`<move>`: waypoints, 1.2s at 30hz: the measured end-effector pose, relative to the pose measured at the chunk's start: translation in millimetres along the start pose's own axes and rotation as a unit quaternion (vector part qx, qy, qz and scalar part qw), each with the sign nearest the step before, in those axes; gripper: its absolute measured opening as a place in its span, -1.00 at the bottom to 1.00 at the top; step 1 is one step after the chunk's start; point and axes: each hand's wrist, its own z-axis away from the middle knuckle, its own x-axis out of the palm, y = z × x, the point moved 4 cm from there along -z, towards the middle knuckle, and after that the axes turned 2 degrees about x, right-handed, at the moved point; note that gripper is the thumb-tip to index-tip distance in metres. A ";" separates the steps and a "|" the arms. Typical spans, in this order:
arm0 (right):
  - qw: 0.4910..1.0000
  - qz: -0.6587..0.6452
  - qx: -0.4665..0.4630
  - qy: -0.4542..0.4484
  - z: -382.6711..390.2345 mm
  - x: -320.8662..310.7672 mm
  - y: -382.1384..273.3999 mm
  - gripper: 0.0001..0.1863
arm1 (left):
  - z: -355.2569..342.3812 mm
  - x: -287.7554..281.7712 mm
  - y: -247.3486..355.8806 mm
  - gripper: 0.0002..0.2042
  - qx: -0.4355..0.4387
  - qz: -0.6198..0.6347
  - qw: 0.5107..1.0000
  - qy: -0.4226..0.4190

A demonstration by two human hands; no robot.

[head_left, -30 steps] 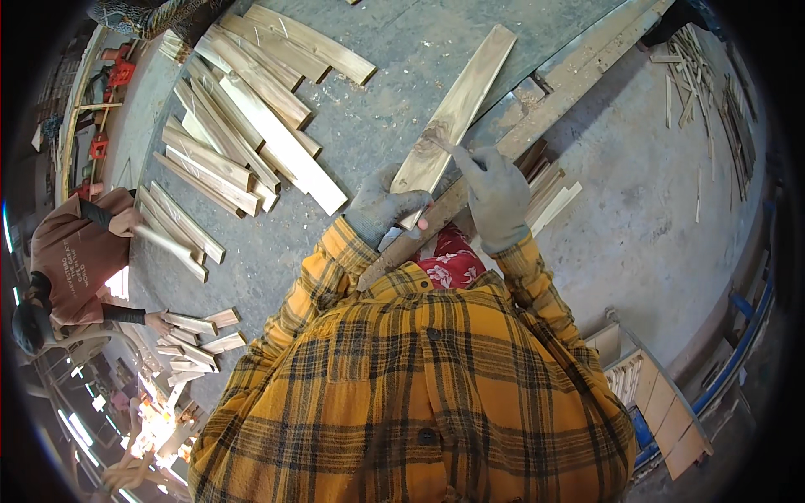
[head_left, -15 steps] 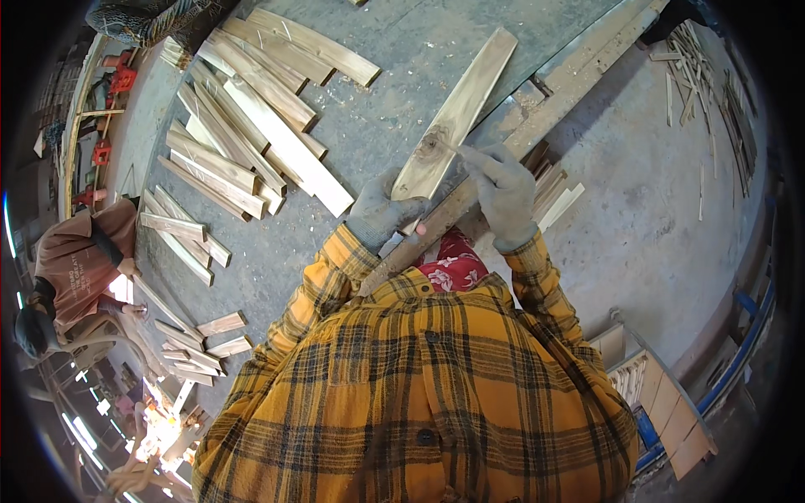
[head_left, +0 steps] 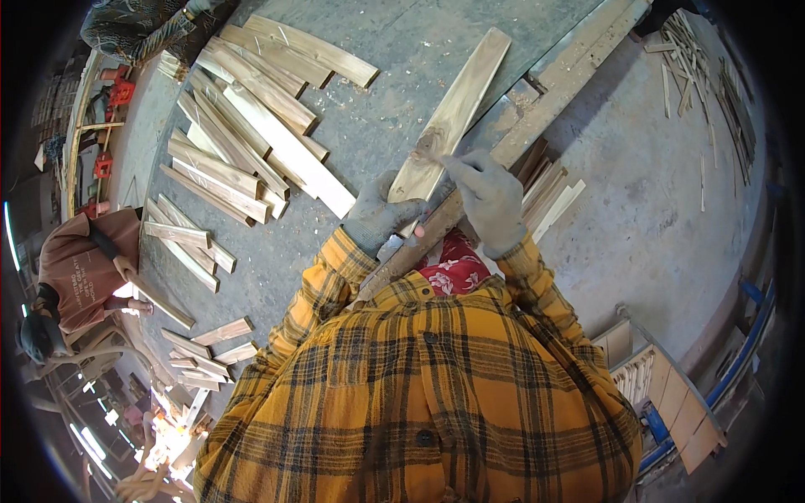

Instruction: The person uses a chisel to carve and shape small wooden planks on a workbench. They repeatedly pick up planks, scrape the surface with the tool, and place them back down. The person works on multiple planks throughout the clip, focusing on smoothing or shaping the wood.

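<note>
Both my hands wear grey work gloves. My left hand (head_left: 376, 212) is closed around the near end of a pale wooden board (head_left: 459, 105), which slants away to the upper right over the bench. A dark knot (head_left: 429, 142) marks the board's face. My right hand (head_left: 486, 197) is at the board's right edge, fingers curled and the forefinger side reaching toward the knot. From its front a thin brownish tip points at the knot; whether it is a bare fingertip or a small held thing, I cannot make out. A small grey piece (head_left: 390, 246) shows below my left hand.
Several loose boards (head_left: 277, 126) lie fanned on the grey bench top (head_left: 352, 126), with short pieces (head_left: 210, 352) nearer left. A wooden beam (head_left: 579, 63) edges the bench. Strips (head_left: 549, 197) stand below it. A co-worker (head_left: 88, 268) is at left, another person (head_left: 147, 29) at upper left.
My right hand has moved a little left and nearer, its tip now just below the knot. My left hand keeps its hold on the board. The co-worker's long wood piece at left has shifted.
</note>
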 end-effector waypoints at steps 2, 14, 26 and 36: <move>0.989 -0.133 0.070 -0.017 7.7 -11.6 5.9 -0.72 | 6.8 0.8 6.0 -0.51 -0.010 0.048 0.999 -0.001; 0.916 0.260 0.158 -0.262 38.9 -17.7 69.0 -0.82 | 14.1 -5.9 7.7 -0.56 -0.044 0.031 0.998 0.018; 0.915 -0.259 0.296 -0.085 7.4 -20.9 14.3 -0.84 | 26.9 -9.6 13.0 -0.52 -0.043 0.069 0.997 0.015; 1.000 0.020 0.018 -0.006 0.1 2.0 -28.8 -0.68 | 38.4 -14.0 16.0 -0.52 -0.031 0.086 0.996 0.014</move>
